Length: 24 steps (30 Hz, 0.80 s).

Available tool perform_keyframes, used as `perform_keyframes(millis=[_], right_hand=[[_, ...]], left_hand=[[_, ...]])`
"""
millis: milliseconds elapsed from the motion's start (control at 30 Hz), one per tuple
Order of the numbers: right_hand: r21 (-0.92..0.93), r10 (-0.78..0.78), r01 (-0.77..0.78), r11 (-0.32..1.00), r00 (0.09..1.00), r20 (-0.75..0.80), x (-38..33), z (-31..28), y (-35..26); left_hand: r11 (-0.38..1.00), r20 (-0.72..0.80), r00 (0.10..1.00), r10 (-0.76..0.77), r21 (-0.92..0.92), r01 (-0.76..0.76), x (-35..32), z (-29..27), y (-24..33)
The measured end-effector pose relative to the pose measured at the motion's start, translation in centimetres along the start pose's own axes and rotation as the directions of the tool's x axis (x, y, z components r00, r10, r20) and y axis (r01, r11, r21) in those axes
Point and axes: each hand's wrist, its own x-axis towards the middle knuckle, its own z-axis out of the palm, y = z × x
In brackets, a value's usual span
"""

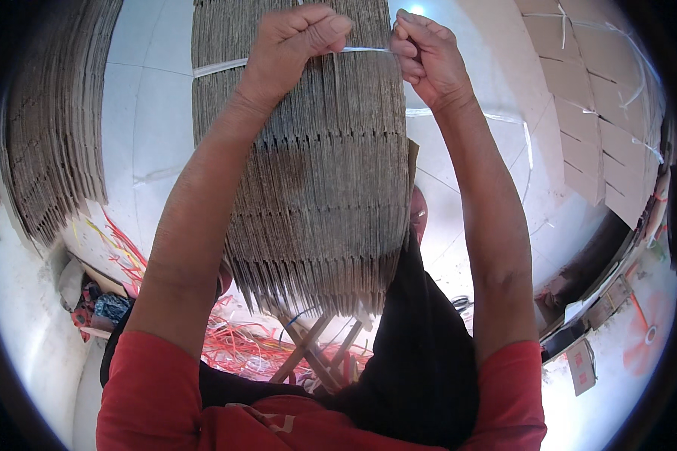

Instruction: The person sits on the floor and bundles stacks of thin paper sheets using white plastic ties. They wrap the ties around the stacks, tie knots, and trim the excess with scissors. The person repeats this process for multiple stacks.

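A cardboard pile [56, 128] stands left; nearer, a box [104, 277] holds crumpled scraps [111, 307]. Red strips [241, 346] lie below the central stack [316, 180]. Across its far part, left hand [293, 49] and right hand [432, 64] both clamp a white strap [368, 49]. Far right: tied bundles [579, 90].

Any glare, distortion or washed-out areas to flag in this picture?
Head view: a bright glare spot on the pale floor near the right hand; head view: fisheye curvature bends the left-side cardboard stack, with black corners; head view: the fan at right looks washed out; head view: the central cardboard stack keeps readable layers.
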Motion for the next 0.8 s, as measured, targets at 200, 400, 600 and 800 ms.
perform_keyframes(millis=[200,400,600,800], right_hand=[[-0.029,0.002,-0.004,1.000,0.997,-0.073,0.3,0.5,0.3],[-0.047,-0.003,-0.002,0.999,0.995,-0.099,0.2,0.9,0.2],[-0.027,-0.014,0.010,1.000,0.991,-0.133,0.1,1.2,0.6],[-0.012,-0.017,0.015,1.000,0.969,-0.247,0.1,1.6,1.4]], left_hand=[[0.981,-0.052,0.995,-0.087,-0.180,0.077,0.1,-0.8,-0.1],[0.943,-0.004,0.999,0.040,-0.330,-0.039,0.3,-1.2,-0.1],[0.802,0.115,0.990,0.077,-0.598,0.007,0.5,-2.3,-1.3],[0.892,0.021,0.996,0.083,-0.448,-0.065,1.0,-1.6,1.1]])
